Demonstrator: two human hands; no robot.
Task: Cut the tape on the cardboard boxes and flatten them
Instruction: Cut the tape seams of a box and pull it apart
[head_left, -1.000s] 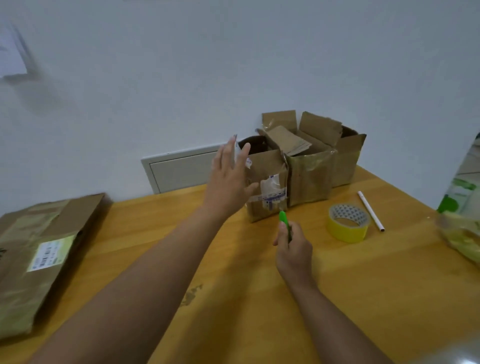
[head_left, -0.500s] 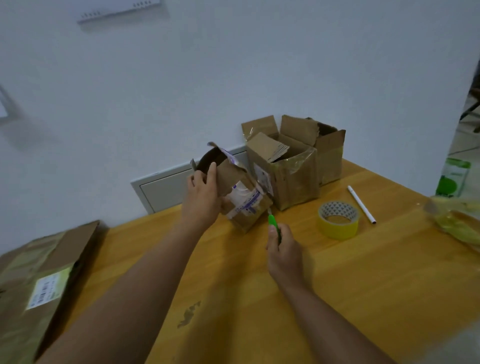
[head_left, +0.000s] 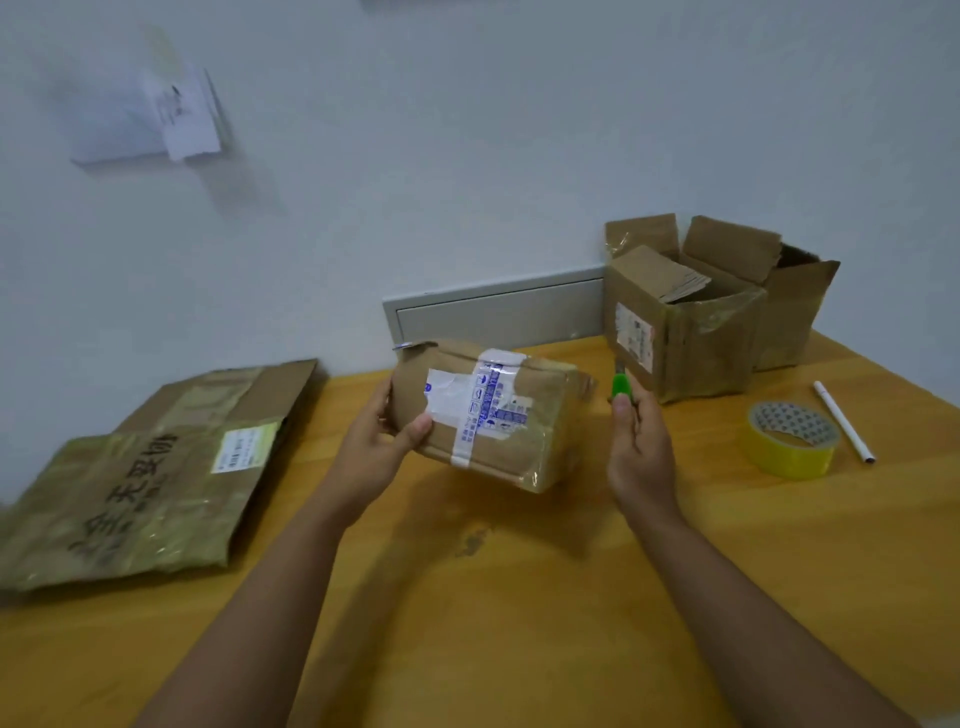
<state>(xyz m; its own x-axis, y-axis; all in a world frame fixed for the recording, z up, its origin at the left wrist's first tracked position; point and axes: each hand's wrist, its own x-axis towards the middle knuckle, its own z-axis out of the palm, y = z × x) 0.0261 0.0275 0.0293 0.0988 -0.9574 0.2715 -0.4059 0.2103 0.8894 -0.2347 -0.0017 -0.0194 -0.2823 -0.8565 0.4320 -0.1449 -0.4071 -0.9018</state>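
My left hand (head_left: 375, 441) grips a small brown cardboard box (head_left: 524, 447) by its left end and holds it above the wooden table (head_left: 519, 597), its taped face with a white label and a blue-printed tape strip turned toward me. Just right of the box, my right hand (head_left: 640, 441) holds a green utility knife (head_left: 620, 385) with the tip pointing up. Two open cardboard boxes (head_left: 691, 332) stand at the back right against the wall. A flattened box (head_left: 145, 478) with clear tape and a label lies at the left.
A roll of yellow tape (head_left: 789, 439) and a white pen (head_left: 844, 422) lie at the right of the table. A grey panel (head_left: 498, 312) runs along the wall behind the held box. Papers (head_left: 182, 114) hang on the wall at the upper left.
My left hand has pulled the small box away from the other boxes, lifted it and turned its taped face toward me. My right hand has stayed beside it with the knife.
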